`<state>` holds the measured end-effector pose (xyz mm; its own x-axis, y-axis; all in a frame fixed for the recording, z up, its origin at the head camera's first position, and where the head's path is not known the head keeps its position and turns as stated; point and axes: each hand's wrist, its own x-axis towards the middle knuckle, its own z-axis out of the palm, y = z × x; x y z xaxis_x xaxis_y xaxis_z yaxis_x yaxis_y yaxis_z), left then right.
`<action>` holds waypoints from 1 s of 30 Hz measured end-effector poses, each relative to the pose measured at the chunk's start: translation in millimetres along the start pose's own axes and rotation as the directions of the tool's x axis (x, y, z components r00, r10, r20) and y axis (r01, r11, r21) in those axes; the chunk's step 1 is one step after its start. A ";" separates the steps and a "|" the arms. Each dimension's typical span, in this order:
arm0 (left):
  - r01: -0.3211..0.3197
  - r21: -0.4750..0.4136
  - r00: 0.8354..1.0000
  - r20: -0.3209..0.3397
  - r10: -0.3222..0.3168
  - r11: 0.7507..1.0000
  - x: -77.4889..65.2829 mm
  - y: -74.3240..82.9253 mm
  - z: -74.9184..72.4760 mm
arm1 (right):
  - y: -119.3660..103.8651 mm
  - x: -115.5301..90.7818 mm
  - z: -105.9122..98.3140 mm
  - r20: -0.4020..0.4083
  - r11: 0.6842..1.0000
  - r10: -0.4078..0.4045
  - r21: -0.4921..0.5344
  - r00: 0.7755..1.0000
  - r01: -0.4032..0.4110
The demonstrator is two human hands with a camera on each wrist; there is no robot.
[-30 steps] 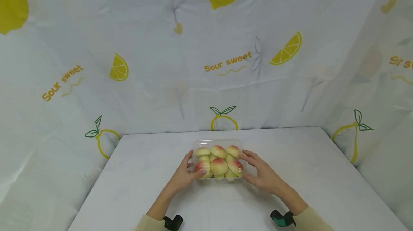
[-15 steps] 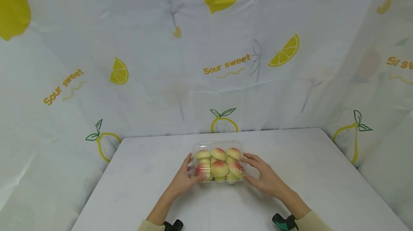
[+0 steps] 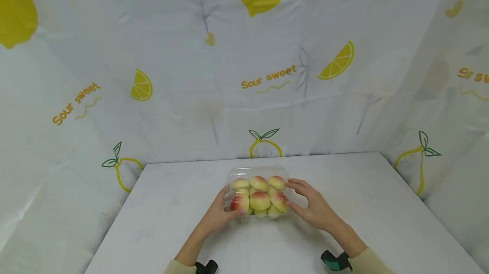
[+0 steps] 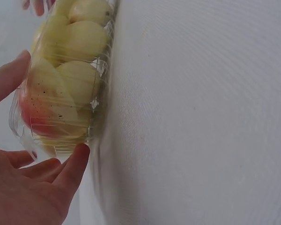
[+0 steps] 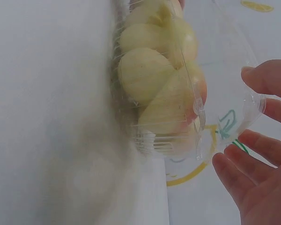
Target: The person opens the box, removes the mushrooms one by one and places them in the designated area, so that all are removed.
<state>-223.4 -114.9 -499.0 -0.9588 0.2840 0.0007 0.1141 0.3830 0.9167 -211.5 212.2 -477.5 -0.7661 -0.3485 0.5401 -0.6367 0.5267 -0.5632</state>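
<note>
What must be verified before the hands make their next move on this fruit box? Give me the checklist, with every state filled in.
1. Left hand gripping the box: ok, it holds the left end.
2. Right hand at the clear lid: ok, it pinches the lid's edge.
3. Lid closed at the right end: not ok, its edge stands away from the box rim.
4. Lid fastened at the left end: cannot tell.
5. Fruit contained: ok, all visible pieces lie inside the box.
6. Box flat on the table: cannot tell, its underside is hidden.
</note>
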 end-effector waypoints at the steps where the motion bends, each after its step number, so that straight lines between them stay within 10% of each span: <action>1: 0.003 0.005 1.000 0.001 -0.003 1.000 -0.3 0.1 -0.1 | -0.5 0.4 -0.3 0.002 1.000 0.007 0.000 1.000 -0.007; 30: 0.013 -0.035 0.999 0.046 -0.012 0.999 -1.1 -5.0 -2.5 | -6.3 17.9 -9.4 -0.116 1.000 0.004 -0.014 0.993 -0.005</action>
<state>-223.5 -119.3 -502.5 -0.9470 0.3200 -0.0286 0.0923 0.3561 0.9299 -220.3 210.0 -458.4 -0.7530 -0.2539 0.6071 -0.6312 0.5393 -0.5574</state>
